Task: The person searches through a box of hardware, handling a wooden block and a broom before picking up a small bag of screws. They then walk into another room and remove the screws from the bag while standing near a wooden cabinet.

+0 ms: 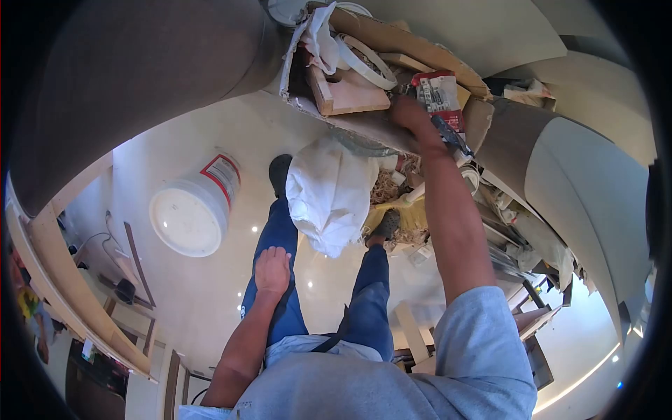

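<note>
My right arm reaches forward into an open cardboard box (483,115), where my right hand (408,112) is lowered among its contents. The fingers are hidden, so whatever they touch cannot be seen. Beside that hand lie a pale wooden piece (357,94) with a curved cut-out, a white ring-shaped roll (367,63) and a red-and-white packet (441,98). A dark grey tool (451,135) rests at the box edge by my right wrist. On my left thigh rests my left hand (271,271), back upward, its fingers curled in and nothing visible in them.
A white bucket (189,213) with a red-edged label is on the floor to the left. A white sack (329,189) stands below the box, with wood shavings (388,187) and a yellow bag (413,213) beside it. Large curved panels (140,77) rise on both sides.
</note>
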Demonstrator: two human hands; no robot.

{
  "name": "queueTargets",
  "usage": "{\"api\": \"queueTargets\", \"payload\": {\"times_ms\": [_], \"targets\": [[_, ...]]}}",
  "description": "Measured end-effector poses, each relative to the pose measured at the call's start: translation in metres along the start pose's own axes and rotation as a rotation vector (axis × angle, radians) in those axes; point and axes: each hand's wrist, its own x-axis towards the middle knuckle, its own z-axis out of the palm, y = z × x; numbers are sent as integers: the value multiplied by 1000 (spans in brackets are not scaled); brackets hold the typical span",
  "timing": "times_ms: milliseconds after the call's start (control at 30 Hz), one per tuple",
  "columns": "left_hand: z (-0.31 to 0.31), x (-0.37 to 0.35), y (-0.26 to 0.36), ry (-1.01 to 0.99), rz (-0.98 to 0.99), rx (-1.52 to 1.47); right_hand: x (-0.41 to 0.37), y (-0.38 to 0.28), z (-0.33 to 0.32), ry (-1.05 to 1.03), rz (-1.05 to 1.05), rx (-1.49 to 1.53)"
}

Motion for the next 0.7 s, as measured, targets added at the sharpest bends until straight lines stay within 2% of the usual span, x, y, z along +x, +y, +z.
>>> {"api": "queueTargets", "payload": {"times_ms": [67,133,167,233,267,367,400,467,500,567,600,667,700], "targets": [[2,-4,0,-4,1,-12,-6,18,7,-25,-18,-105],[2,-1,-1,-2,-3,-2,0,50,33,109,-268,-461],[3,-1,0,-3,6,0,-6,45,33,109,-258,-460],[3,-2,1,5,7,4,-20,22,42,115,254,1310],[3,-2,1,6,15,10,-28,15,40,124,257,1315],[3,0,0,13,25,17,-42,11,29,470,116,1195],[3,-1,1,12,32,21,-40,10,26,482,122,1197],[5,-2,4,16,37,24,-14,17,36,353,389,690],[5,-2,5,14,35,26,1,20,43,359,388,695],[5,-3,7,18,39,34,27,29,61,249,158,206],[6,-4,7,15,39,36,32,28,64,257,158,207],[6,-2,6,22,41,43,28,9,56,535,178,428],[7,-2,6,28,45,44,25,3,48,541,174,431]]}}
